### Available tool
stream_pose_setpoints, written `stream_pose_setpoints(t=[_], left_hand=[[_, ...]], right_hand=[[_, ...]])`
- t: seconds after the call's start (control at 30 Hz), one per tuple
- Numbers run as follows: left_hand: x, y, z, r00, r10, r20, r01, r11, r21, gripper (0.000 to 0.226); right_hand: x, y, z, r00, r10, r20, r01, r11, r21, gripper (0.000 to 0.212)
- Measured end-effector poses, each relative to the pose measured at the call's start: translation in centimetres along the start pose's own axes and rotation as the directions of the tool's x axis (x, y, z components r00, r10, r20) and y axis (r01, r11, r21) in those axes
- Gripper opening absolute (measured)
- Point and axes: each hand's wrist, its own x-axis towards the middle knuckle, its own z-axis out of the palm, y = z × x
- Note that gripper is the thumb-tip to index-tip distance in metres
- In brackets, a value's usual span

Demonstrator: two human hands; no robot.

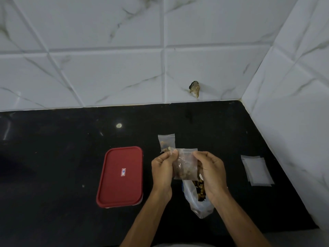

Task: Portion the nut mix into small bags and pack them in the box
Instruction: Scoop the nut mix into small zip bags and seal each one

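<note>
A small clear bag [185,164] with nut mix in its lower half is held upright above the black counter. My left hand [162,169] pinches its top left corner and my right hand [211,172] pinches its top right edge. Beneath my hands lies the large clear bag of nut mix [197,198], partly hidden by my right hand. Another small filled bag [166,142] lies flat on the counter just behind my hands. The box [121,176] sits to the left with its red lid on.
A stack of empty small bags [257,171] lies on the black counter [53,175] to the right, near the side wall. White tiled walls close off the back and the right side. A chipped hole [195,88] marks the back wall.
</note>
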Motion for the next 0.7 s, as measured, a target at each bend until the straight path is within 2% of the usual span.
stream_pose_setpoints(t=[0.13, 0.33, 0.43, 0.57, 0.7], left_hand=[[-0.1, -0.5, 0.1, 0.998, 0.047, -0.052, -0.046, 0.999, 0.029, 0.021], [0.2, -0.2, -0.3, 0.995, 0.094, 0.016, -0.096, 0.986, 0.133, 0.010], [0.4, -0.2, -0.1, 0.988, 0.155, 0.030, -0.157, 0.962, 0.223, 0.009], [0.6, -0.6, -0.4, 0.972, 0.227, 0.055, -0.232, 0.912, 0.337, 0.002], [0.7, -1.0, -0.5, 0.979, 0.202, 0.011, -0.196, 0.934, 0.299, 0.004]], right_hand=[[-0.2, 0.3, 0.5, 0.999, -0.048, -0.015, 0.048, 0.998, -0.040, 0.015], [-0.1, 0.6, 0.8, 0.991, -0.130, 0.019, 0.132, 0.983, -0.126, 0.015], [-0.4, 0.5, 1.2, 0.993, -0.114, 0.038, 0.119, 0.977, -0.178, 0.015], [-0.4, 1.5, 1.1, 0.986, -0.158, 0.043, 0.163, 0.973, -0.162, 0.010], [-0.2, 2.7, 1.4, 0.973, -0.229, -0.034, 0.220, 0.960, -0.170, 0.032]])
